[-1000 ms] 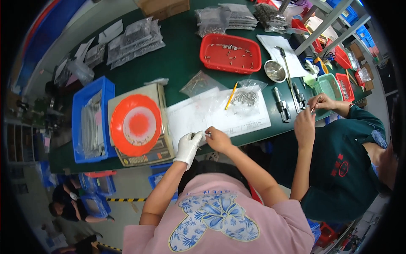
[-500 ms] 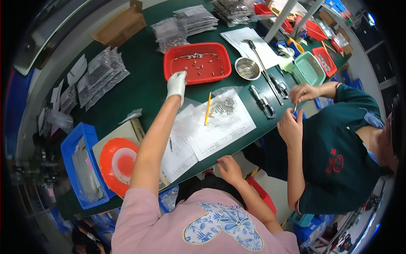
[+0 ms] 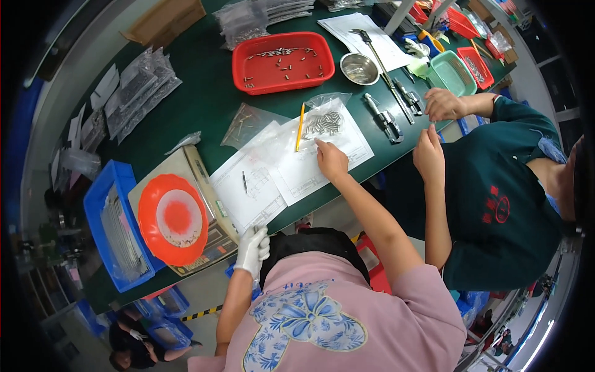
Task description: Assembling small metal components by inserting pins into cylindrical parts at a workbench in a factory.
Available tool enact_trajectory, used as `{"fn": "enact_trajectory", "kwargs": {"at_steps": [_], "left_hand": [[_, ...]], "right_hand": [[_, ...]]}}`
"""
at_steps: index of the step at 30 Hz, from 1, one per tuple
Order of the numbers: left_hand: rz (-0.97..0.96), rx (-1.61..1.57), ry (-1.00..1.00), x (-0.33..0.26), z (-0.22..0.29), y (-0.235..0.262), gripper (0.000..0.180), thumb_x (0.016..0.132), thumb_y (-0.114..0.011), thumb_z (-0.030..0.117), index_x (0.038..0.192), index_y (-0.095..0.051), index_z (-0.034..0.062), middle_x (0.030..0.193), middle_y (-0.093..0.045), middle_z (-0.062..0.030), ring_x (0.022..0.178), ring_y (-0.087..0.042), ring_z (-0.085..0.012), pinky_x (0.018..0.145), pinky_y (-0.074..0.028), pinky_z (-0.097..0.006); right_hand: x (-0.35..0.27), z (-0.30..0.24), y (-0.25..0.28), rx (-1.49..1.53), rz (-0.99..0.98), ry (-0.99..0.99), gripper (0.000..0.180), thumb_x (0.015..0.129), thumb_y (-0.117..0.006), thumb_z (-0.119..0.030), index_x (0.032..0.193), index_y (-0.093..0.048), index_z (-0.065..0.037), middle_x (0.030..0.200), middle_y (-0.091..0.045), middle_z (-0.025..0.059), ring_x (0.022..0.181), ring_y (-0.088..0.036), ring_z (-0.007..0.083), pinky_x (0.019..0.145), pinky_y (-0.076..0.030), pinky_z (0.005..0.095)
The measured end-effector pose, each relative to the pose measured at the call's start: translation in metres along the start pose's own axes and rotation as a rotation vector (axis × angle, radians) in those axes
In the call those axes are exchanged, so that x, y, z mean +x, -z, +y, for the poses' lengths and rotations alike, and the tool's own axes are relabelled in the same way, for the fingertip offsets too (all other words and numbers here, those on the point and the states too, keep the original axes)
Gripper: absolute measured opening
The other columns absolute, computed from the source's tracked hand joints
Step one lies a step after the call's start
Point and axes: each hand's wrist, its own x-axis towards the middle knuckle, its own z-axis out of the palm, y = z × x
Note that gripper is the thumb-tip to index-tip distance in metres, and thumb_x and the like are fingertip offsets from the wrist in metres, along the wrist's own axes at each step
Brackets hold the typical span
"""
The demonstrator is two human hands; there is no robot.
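My left hand (image 3: pixel 253 251), in a white glove, sits at the near table edge just below the white drawing sheets (image 3: pixel 260 186); its fingers curl and I cannot see whether anything is in them. My bare right hand (image 3: pixel 331 160) rests on the sheets, fingertips touching the paper just below a clear bag of small metal parts (image 3: pixel 323 122). A yellow pencil (image 3: pixel 300 127) lies left of that bag. Farther back stands a red tray (image 3: pixel 248 77) with scattered small metal pieces.
An orange round dish (image 3: pixel 173 218) sits on a scale by a blue bin (image 3: pixel 99 204). A steel bowl (image 3: pixel 359 68), hand tools (image 3: pixel 384 118) and clear bags lie on the green table. A co-worker in dark green has both hands (image 3: pixel 443 102) at the right.
My left hand has pulled back from the red tray to the near table edge. My right hand has moved from the table edge up onto the sheets by the bag.
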Motion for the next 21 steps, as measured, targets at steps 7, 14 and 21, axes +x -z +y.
{"fn": "enact_trajectory", "kwargs": {"at_steps": [7,14,21], "left_hand": [[0.168,-0.226,-0.071,-0.022,-0.025,0.035,0.002,0.081,-0.046,0.01,0.082,-0.045,0.0116,0.053,-0.036,0.003,0.035,-0.026,-0.0039,0.031,-0.019,-0.017],[0.181,-0.308,-0.104,-0.029,-0.027,0.042,0.003,0.08,-0.046,0.01,0.082,-0.045,0.0111,0.052,-0.036,0.003,0.035,-0.026,-0.0044,0.031,-0.02,-0.018],[0.187,-0.282,-0.124,-0.024,-0.029,0.042,0.006,0.079,-0.046,0.01,0.083,-0.042,0.0116,0.052,-0.033,0.0032,0.036,-0.025,-0.0049,0.031,-0.019,-0.019]], "right_hand": [[0.021,-0.01,-0.02,-0.109,0.184,0.187,0.016,0.071,-0.053,-0.015,0.085,-0.061,-0.012,0.072,-0.054,0.0094,0.063,-0.055,0.0273,0.057,-0.044,0.0371],[0.031,-0.034,-0.012,-0.112,-0.054,-0.011,0.02,0.073,-0.054,-0.024,0.089,-0.061,-0.014,0.078,-0.06,0.0109,0.07,-0.058,0.0269,0.061,-0.045,0.0363],[0.04,-0.016,-0.018,-0.303,-0.131,0.122,0.016,0.073,-0.053,-0.022,0.081,-0.06,-0.01,0.076,-0.059,0.0102,0.064,-0.057,0.027,0.059,-0.045,0.0371]]}}
